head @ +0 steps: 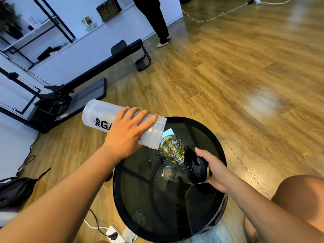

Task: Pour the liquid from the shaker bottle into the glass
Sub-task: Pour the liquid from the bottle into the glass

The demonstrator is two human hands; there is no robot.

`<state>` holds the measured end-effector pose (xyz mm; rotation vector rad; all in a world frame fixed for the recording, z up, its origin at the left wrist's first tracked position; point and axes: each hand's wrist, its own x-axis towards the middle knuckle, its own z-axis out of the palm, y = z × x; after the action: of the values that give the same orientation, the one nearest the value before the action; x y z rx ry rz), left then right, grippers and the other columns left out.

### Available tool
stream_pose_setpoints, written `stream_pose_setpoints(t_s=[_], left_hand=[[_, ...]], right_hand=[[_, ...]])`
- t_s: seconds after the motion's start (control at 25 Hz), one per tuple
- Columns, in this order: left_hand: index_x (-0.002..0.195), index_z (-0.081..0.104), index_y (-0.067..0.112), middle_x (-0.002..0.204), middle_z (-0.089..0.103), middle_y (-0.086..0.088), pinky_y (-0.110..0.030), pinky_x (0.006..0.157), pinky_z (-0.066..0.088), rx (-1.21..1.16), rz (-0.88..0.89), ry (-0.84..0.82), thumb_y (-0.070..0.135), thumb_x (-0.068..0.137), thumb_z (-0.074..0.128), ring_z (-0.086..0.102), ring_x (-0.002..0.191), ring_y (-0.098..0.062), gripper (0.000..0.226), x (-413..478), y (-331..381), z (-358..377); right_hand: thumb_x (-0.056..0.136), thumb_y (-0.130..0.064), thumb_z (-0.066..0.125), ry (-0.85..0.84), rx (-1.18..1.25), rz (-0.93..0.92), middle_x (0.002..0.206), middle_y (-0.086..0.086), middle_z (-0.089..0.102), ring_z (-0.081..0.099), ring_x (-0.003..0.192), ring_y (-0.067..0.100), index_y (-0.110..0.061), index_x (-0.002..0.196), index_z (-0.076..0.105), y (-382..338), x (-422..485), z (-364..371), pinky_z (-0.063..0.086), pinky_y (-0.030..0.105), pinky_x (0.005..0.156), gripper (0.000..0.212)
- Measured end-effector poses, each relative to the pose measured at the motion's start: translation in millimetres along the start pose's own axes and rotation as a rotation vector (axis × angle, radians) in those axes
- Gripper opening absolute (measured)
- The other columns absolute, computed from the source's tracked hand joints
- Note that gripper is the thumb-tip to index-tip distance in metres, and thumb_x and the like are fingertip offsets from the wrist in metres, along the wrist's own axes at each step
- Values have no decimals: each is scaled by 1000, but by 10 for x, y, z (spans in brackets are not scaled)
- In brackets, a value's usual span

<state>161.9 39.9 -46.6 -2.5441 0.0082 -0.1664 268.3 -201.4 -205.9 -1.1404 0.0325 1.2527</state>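
Note:
My left hand point(128, 131) grips a frosted white shaker bottle point(100, 114) with black lettering. The bottle is tipped past level, its open threaded mouth right over the glass point(172, 149). The clear glass stands upright on the round black glass table point(215, 204) and holds yellow liquid with bubbles on top. My right hand point(213, 169) holds the bottle's black lid point(195, 166) just right of the glass, the lid's inside facing left. Drops of spilled liquid lie on the table near the glass.
A black exercise machine point(70, 95) stretches across the wooden floor to the left. A person's legs point(158, 23) stand at the back. A dark bag point(14, 190) lies at the left, a white power strip point(114, 234) with cables by the table's foot. My bare knee point(301, 199) is at the right.

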Motion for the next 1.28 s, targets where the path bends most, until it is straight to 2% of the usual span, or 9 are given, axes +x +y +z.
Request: stream_pose_setpoints(t_s=[0.16, 0.32, 0.4, 0.72, 0.96, 1.16, 1.28], left_hand=[[144, 54, 18, 134, 66, -13, -54, 100, 43, -90, -140, 29, 47, 66, 92, 62, 120, -42, 92, 19, -60, -35], [145, 51, 21, 133, 66, -11, -52, 101, 43, -75, -67, -39, 52, 63, 90, 63, 118, -40, 96, -59, 100, 73], [145, 52, 20, 134, 66, -11, -52, 100, 43, -86, -115, -22, 50, 64, 90, 62, 119, -40, 94, -69, 139, 96], [144, 48, 19, 133, 66, -15, -55, 100, 45, -32, -52, -40, 49, 63, 89, 64, 118, -43, 97, -119, 173, 159], [147, 47, 17, 135, 65, -14, -54, 99, 47, -117, -164, 11, 54, 68, 87, 63, 118, -42, 96, -117, 103, 160], [147, 49, 17, 135, 65, -11, -52, 98, 48, -173, -172, -22, 57, 64, 88, 64, 118, -39, 100, -139, 127, 210], [145, 48, 18, 134, 66, -10, -52, 99, 49, -158, -119, -44, 57, 64, 86, 65, 118, -39, 98, -124, 124, 237]], right_hand=[[95, -47, 58, -10, -4, 1, 126, 10, 66, 61, 116, 35, -26, 123, 66, -3, -6, -2, 58, 49, 79, 35], [96, -46, 57, -12, -6, -6, 124, 9, 68, 62, 114, 33, -26, 122, 66, -16, -25, 6, 58, 48, 81, 34], [95, -46, 59, -10, 3, -9, 124, 9, 69, 63, 114, 33, -26, 122, 66, -3, -17, 4, 58, 48, 81, 35], [94, -45, 60, -9, 8, -5, 121, 9, 71, 65, 113, 32, -25, 119, 69, -2, -20, -3, 57, 50, 86, 33], [94, -46, 61, -7, 18, 2, 120, 9, 73, 67, 112, 33, -24, 120, 69, -8, -22, 10, 58, 47, 79, 35], [95, -45, 60, -5, 7, -4, 120, 9, 72, 67, 110, 32, -23, 119, 68, -12, -32, 22, 58, 45, 75, 34], [95, -45, 59, -6, -4, 2, 119, 9, 72, 67, 109, 31, -23, 120, 67, -10, -35, 35, 58, 43, 73, 35]])
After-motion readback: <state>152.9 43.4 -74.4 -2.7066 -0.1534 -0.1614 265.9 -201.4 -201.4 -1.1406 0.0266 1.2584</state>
